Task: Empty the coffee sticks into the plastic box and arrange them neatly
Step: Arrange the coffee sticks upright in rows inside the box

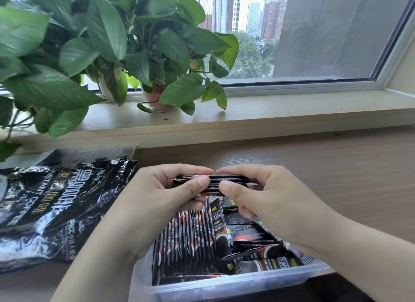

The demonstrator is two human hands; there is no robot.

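Item: small bundle of black coffee sticks (pixel 226 179), lying crosswise and pinched from both ends.
- Left hand (pixel 161 189): thumb on the near face of the bundle, fingers curled over the far face, pressed together.
- Right hand (pixel 265 196): same pinch, thumb tip just beside the left thumb tip and the index tips almost meeting above.

Below the fingers: clear plastic box (pixel 235 283).
- Under the left fingers, a row of upright sticks (pixel 186 236) packed edge to edge.
- Under the right fingers, loose sticks (pixel 253 245) lying flat and crossed.

Left of the left fingers: crumpled black instant coffee bag (pixel 56 209), flat on the wooden table (pixel 314 166).

Beyond the fingertips: pale windowsill (pixel 292 108) with a leafy potted plant (pixel 105 32) to the left, and the window (pixel 325 32) behind.
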